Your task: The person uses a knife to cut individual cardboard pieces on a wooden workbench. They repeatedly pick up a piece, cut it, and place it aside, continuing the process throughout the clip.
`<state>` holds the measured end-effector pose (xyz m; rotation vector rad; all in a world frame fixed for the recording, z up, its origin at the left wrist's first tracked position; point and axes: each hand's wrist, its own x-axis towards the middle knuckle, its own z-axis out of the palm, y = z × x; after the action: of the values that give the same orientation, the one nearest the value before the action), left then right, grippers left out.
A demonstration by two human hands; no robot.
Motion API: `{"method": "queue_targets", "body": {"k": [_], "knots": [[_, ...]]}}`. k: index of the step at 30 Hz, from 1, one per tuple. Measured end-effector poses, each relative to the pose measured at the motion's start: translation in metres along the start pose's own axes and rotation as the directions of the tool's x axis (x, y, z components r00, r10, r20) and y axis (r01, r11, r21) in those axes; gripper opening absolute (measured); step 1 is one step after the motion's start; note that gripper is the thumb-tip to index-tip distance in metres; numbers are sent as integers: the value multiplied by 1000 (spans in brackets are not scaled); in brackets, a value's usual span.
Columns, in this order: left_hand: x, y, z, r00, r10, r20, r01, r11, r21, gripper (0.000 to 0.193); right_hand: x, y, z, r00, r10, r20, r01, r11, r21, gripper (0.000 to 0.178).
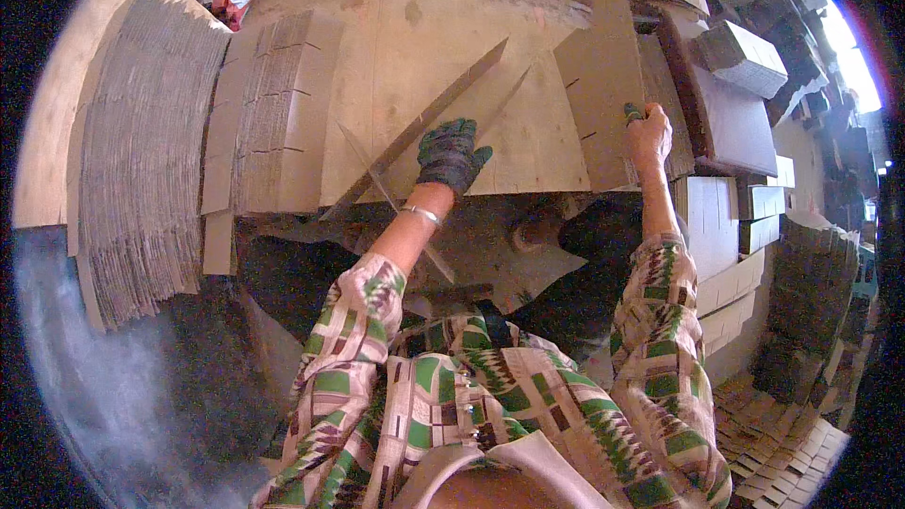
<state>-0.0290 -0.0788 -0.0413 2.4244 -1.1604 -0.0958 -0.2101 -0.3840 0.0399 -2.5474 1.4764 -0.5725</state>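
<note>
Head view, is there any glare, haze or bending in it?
Head view: the bright patch at far right is blown out; bluish-white haze clouds the lower left; the table bows along its far edge, fisheye-style; the corners fall black.

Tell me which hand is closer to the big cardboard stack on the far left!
Left. The gloved left hand is right of the corrugated cardboard stack; the right hand is farther right, at a slotted cardboard sheet.

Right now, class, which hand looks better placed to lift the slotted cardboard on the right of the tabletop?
Likely the right hand: it is at the right edge of the slotted cardboard, while the gloved left hand is farther left, beside a narrow cardboard strip.
</note>
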Motion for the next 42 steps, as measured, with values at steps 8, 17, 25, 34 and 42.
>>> {"method": "queue_targets", "body": {"k": [8,17,25,34,42], "knots": [[8,-9,6,996,-34,77,29,997,73,34,-96,-117,-10,897,-370,241,210,838,503,92],[16,0,-8,969,-50,241,26,994,102,32,-112,-116,50,779,-524,344,411,842,351,102],[49,-34,-46,945,-215,-248,259,952,162,35,-116,-116,51,776,-531,342,426,840,337,101],[66,-58,-39,869,-477,136,456,876,160,34,-115,-131,29,712,-552,434,511,831,220,93],[65,-50,-38,912,-404,73,397,913,91,36,-104,-141,50,653,-509,561,547,829,116,96]]}}
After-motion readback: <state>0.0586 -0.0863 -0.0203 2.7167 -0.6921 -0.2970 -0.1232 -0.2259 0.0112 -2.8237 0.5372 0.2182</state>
